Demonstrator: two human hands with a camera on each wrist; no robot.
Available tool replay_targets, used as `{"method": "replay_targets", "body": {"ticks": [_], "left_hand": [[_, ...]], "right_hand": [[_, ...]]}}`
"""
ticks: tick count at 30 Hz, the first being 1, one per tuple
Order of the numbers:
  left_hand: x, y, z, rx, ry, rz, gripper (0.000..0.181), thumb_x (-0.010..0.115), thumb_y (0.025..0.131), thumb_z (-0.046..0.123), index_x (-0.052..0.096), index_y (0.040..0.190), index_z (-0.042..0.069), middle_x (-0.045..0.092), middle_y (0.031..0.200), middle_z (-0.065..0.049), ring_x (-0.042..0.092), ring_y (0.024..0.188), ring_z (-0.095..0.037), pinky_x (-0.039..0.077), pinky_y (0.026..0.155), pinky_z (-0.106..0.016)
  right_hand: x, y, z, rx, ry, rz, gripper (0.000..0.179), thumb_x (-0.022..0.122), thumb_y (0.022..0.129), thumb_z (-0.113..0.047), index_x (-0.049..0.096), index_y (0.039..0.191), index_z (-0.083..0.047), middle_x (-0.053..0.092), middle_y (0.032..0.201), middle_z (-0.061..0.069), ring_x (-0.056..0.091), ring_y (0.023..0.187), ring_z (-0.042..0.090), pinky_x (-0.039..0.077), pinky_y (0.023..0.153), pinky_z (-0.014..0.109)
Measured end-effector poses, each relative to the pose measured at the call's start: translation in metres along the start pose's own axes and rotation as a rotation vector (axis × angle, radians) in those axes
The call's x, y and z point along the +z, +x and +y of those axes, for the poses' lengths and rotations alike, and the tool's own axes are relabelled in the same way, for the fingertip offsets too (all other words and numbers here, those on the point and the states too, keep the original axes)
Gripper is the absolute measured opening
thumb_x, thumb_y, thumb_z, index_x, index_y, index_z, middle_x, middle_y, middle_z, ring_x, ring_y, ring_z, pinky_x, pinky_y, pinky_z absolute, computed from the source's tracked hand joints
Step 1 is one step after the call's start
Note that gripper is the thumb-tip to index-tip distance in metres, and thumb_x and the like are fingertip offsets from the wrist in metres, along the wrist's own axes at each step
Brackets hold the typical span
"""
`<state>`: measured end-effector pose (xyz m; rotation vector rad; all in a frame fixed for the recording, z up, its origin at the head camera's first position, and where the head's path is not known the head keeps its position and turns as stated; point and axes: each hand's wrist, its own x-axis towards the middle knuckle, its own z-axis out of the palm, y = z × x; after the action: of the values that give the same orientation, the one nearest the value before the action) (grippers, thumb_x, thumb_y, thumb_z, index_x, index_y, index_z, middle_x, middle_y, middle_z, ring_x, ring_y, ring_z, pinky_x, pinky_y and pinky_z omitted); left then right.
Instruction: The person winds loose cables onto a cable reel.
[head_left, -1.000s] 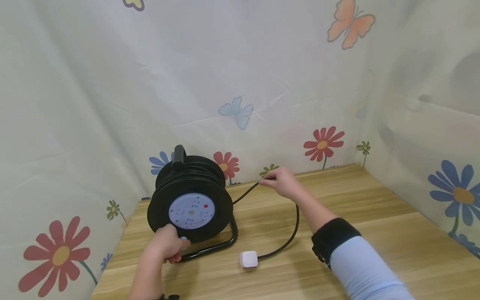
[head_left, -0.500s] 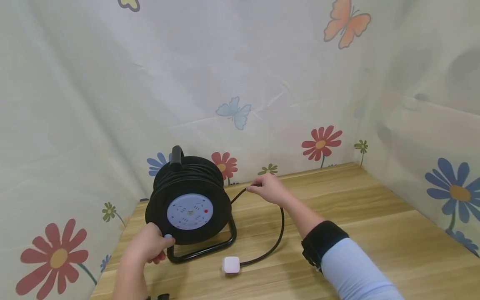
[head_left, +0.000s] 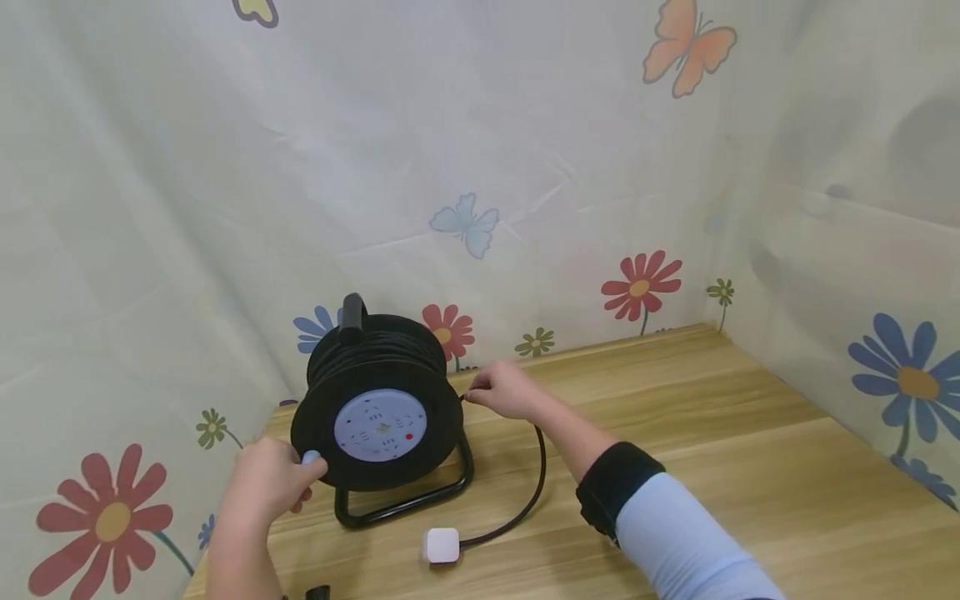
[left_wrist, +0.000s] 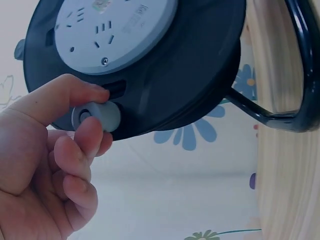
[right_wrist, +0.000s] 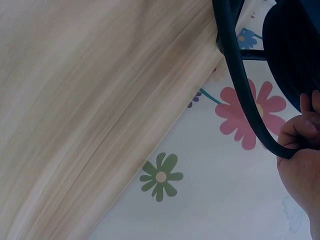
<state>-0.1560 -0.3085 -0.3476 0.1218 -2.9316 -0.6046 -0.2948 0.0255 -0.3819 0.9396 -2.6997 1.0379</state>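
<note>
A black cable reel (head_left: 378, 376) stands on a tubular frame, with a pale socket panel (head_left: 380, 424) on its face. My left hand (head_left: 270, 477) pinches the grey knob (left_wrist: 107, 116) at the flange's lower left edge, thumb and index finger around it. Close by the reel's right side, my right hand (head_left: 510, 390) pinches the black cable (head_left: 542, 467) between thumb and fingers. From there the cable loops down to a white plug (head_left: 442, 546) lying on the table. In the right wrist view the cable (right_wrist: 250, 110) curves away from the fingers.
The wood-grain table (head_left: 697, 500) stretches to the right of the reel. A flower-and-butterfly curtain (head_left: 360, 150) hangs behind it and along both sides. The reel's black base bar (head_left: 405, 507) rests on the tabletop, and a carry handle (head_left: 352, 318) rises on top.
My left hand has carried the knob left and up, and the reel face has turned clockwise. My right hand has moved left toward the reel with the cable, and the plug has slid left.
</note>
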Motion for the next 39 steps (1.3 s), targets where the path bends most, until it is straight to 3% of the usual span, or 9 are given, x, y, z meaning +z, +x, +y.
{"method": "replay_targets", "body": {"ticks": [15,22,31,39], "left_hand": [[-0.007,0.001,0.008,-0.042,-0.002,0.009,0.034,0.064,0.085,0.029,0.062,0.057,0.009,0.058,0.050,-0.001,0.051,0.054,-0.020,0.036,0.053,-0.034],[-0.005,-0.001,0.006,-0.051,-0.013,-0.005,0.035,0.063,0.086,0.029,0.062,0.057,0.009,0.058,0.051,-0.002,0.050,0.055,-0.020,0.036,0.053,-0.034],[-0.006,-0.003,0.005,-0.060,-0.033,-0.014,0.034,0.062,0.087,0.028,0.062,0.058,0.008,0.058,0.052,-0.001,0.052,0.056,-0.020,0.036,0.053,-0.034],[-0.006,-0.003,0.002,-0.041,-0.020,-0.008,0.035,0.062,0.086,0.028,0.062,0.057,0.009,0.058,0.051,0.000,0.051,0.057,-0.020,0.035,0.053,-0.034]], "right_hand": [[-0.001,0.000,0.002,-0.026,-0.047,0.001,0.011,0.066,0.090,-0.018,0.073,0.083,-0.014,0.064,0.069,-0.008,0.053,0.061,0.009,0.045,0.059,0.028],[-0.003,-0.010,0.014,0.017,-0.059,0.040,0.010,0.067,0.089,-0.015,0.072,0.083,-0.009,0.067,0.074,-0.002,0.056,0.065,0.010,0.049,0.063,0.032],[-0.033,-0.024,0.042,0.066,-0.155,0.061,0.019,0.063,0.094,-0.021,0.066,0.077,-0.014,0.055,0.062,-0.004,0.046,0.054,0.012,0.040,0.053,0.030],[-0.059,-0.032,0.052,0.091,-0.182,0.001,0.017,0.060,0.096,-0.022,0.064,0.083,-0.013,0.054,0.067,-0.001,0.045,0.059,0.014,0.039,0.056,0.031]]}}
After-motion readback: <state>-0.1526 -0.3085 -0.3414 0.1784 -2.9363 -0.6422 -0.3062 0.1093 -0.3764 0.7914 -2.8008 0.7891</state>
